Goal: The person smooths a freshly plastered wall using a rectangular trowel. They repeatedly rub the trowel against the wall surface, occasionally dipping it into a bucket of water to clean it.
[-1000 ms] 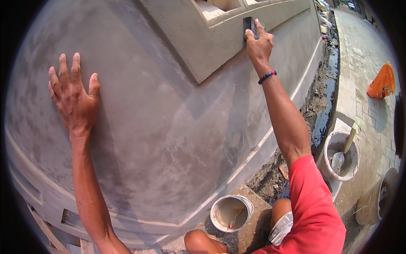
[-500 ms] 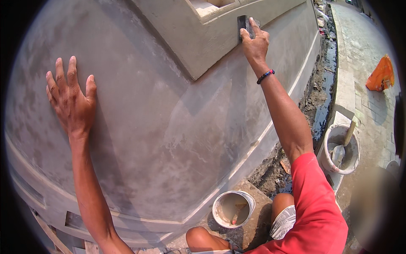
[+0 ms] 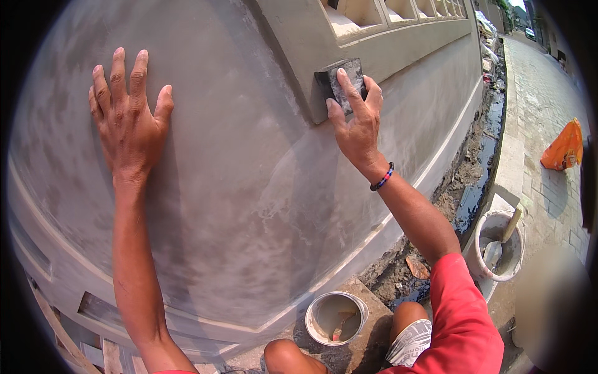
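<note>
My left hand lies flat on the grey plastered wall, its fingers spread and nothing in it. In my right hand is a black block smeared with grey, gripped between thumb and fingers. The block rests against the lower corner of the raised grey band that frames an opening with slats. Which material the block is made of cannot be told. A dark beaded bracelet circles my right wrist.
Between my knees and the wall stands a white bucket with murky water and a tool in it. Another bucket holding a trowel sits beyond the muddy ditch. An orange bag lies on the paving.
My right hand has brought the block left and down along the band to its corner. The view has shifted a little; my left hand stays flat on the wall.
</note>
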